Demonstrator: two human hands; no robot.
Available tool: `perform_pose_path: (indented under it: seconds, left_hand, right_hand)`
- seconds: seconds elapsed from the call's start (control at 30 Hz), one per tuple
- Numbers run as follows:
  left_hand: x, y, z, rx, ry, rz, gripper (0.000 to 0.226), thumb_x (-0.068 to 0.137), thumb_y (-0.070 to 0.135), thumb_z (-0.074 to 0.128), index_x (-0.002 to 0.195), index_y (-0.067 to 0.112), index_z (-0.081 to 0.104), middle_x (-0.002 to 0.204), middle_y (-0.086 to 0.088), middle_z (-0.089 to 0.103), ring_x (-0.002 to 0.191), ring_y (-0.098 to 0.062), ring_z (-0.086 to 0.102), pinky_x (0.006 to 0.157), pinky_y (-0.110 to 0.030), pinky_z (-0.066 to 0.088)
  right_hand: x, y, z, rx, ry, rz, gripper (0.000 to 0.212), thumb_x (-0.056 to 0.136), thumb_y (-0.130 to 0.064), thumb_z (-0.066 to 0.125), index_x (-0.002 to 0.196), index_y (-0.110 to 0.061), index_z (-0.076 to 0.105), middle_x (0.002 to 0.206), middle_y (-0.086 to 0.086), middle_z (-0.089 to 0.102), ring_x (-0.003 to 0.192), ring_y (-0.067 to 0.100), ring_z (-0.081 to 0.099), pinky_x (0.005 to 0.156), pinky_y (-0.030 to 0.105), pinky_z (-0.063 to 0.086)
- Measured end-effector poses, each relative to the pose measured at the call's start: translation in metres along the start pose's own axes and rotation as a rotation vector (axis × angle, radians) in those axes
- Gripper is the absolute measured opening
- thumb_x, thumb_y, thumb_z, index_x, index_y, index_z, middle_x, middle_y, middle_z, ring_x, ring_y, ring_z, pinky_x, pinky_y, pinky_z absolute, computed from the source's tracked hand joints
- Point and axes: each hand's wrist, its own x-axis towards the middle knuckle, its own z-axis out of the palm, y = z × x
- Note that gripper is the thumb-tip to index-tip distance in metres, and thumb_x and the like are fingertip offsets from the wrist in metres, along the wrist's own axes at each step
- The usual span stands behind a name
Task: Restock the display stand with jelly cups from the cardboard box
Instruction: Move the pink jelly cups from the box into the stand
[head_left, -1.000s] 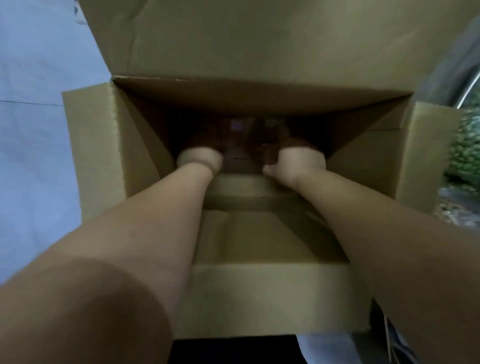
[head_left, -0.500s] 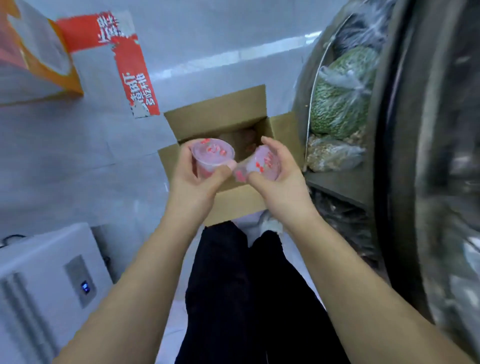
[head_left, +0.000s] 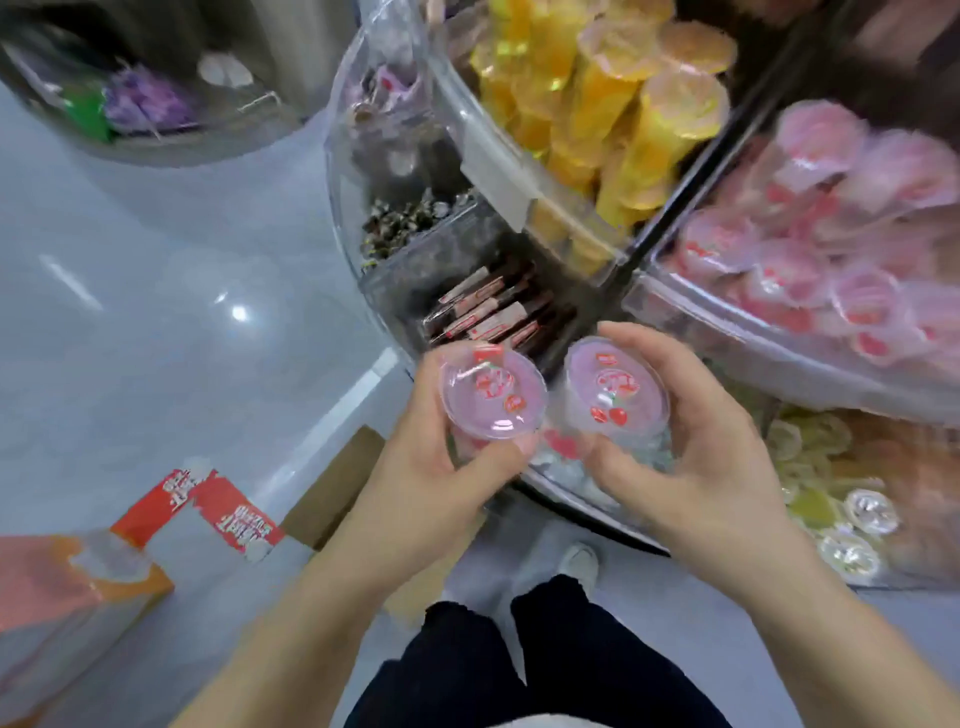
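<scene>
Left hand: we note the left hand (head_left: 441, 457) raised in front of the body, palm turned inward and upward, forearm running in from the lower left of the view.
Left grip: fingers curled round the far side of a jelly cup (head_left: 492, 397), thumb pressed along the near lower edge; the hand holds the cup firmly.
Right hand: we record the right hand (head_left: 696, 452) at the same height, palm facing the left hand, forearm entering from the lower right.
Right grip: fingers arched over the far rim of a second jelly cup (head_left: 617, 392), thumb under the near side; this hand also holds its cup.
Cups: both are clear with pink contents and sealed printed lids, lids facing up towards us; they sit just beside each other, and we cannot tell whether their rims touch.
Display stand: the display stand (head_left: 524, 171) has clear curved walls and lies ahead and to the right; the cups are held in front of its lower tier, near its edge.
Upper bins: one bin holds yellow cups (head_left: 613, 104); the bin to its right holds pink cups (head_left: 810, 249) like those in hand.
Cardboard box: we see part of the cardboard box (head_left: 332, 488) on the floor, below and behind the left forearm.
Floor: the pale floor (head_left: 156, 312) is glossy; an orange carton (head_left: 67, 597) lies at lower left.
</scene>
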Motion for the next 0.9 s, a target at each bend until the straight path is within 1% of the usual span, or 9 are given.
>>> perform_pose_path:
  seconds: [0.13,0.27,0.4,0.47,0.57,0.63,0.7,0.8,0.9]
  left_hand:
    - [0.03,0.029,0.071,0.068,-0.167,0.059,0.045,0.074,0.036,0.065,0.104,0.063,0.043,0.106,0.033,0.055,0.103,0.008,0.054,0.082,-0.004,0.039]
    - [0.052,0.043,0.136,0.046,-0.286,0.073,0.055,0.074,0.032,0.064,0.119,0.05,0.038,0.112,0.035,0.052,0.11,0.01,0.051,0.087,-0.005,0.039]
    - [0.072,0.049,0.18,-0.018,-0.376,0.018,0.068,0.078,0.033,0.06,0.135,0.048,0.027,0.132,0.03,0.047,0.127,0.003,0.043,0.107,-0.031,0.036]
    - [0.079,0.053,0.194,0.011,-0.354,0.016,0.071,0.079,0.036,0.062,0.139,0.045,0.025,0.136,0.025,0.046,0.13,0.0,0.042,0.11,-0.039,0.035]
    - [0.091,0.057,0.2,0.106,-0.175,0.08,0.072,0.065,0.037,0.077,0.128,0.043,0.042,0.124,0.023,0.055,0.12,-0.002,0.051,0.103,-0.027,0.042]
    - [0.1,0.059,0.197,0.202,-0.086,0.15,0.068,0.056,0.036,0.084,0.116,0.038,0.052,0.115,0.026,0.058,0.111,0.006,0.054,0.091,-0.011,0.042]
    - [0.108,0.061,0.191,0.226,-0.053,0.169,0.06,0.051,0.038,0.084,0.103,0.039,0.056,0.106,0.028,0.06,0.101,0.008,0.057,0.083,-0.006,0.041]
    - [0.121,0.063,0.183,0.221,0.01,0.124,0.055,0.05,0.044,0.082,0.096,0.044,0.053,0.101,0.03,0.059,0.097,0.008,0.058,0.081,-0.007,0.043]
    - [0.131,0.063,0.176,0.167,0.013,0.104,0.049,0.064,0.032,0.077,0.104,0.035,0.049,0.095,0.038,0.059,0.088,0.016,0.058,0.07,0.002,0.041]
  right_hand:
    - [-0.02,0.009,-0.077,-0.044,0.173,-0.011,0.062,0.07,-0.019,0.072,0.124,-0.038,0.049,0.123,-0.022,0.055,0.118,0.0,0.051,0.095,0.013,0.039]
    - [-0.033,0.021,-0.14,-0.098,0.255,-0.022,0.065,0.07,-0.021,0.069,0.126,-0.042,0.045,0.128,-0.024,0.052,0.122,-0.005,0.046,0.097,0.007,0.033]
    - [-0.033,0.037,-0.187,-0.11,0.275,0.006,0.066,0.07,-0.019,0.067,0.128,-0.04,0.044,0.128,-0.023,0.051,0.122,-0.005,0.045,0.098,0.009,0.034]
    - [-0.029,0.045,-0.205,-0.108,0.281,0.006,0.064,0.07,-0.02,0.066,0.128,-0.039,0.045,0.124,-0.026,0.052,0.12,-0.008,0.046,0.095,0.006,0.033]
    - [-0.018,0.053,-0.222,-0.117,0.273,0.009,0.064,0.07,-0.024,0.066,0.126,-0.044,0.043,0.123,-0.03,0.049,0.118,-0.008,0.047,0.094,0.006,0.035]
    - [-0.007,0.057,-0.228,-0.117,0.266,0.016,0.064,0.069,-0.027,0.065,0.126,-0.044,0.042,0.124,-0.027,0.05,0.118,-0.005,0.048,0.098,0.016,0.038]
    - [0.009,0.058,-0.233,-0.162,0.267,0.007,0.063,0.07,-0.029,0.068,0.127,-0.039,0.043,0.126,-0.02,0.053,0.117,-0.001,0.05,0.099,0.023,0.041]
    - [0.036,0.06,-0.238,-0.261,0.266,-0.018,0.061,0.074,-0.023,0.072,0.128,-0.031,0.046,0.119,-0.02,0.053,0.113,-0.001,0.05,0.093,0.01,0.036]
    - [0.06,0.061,-0.241,-0.369,0.273,0.022,0.06,0.075,-0.023,0.069,0.129,-0.028,0.046,0.117,-0.018,0.047,0.11,-0.003,0.043,0.084,0.001,0.03]
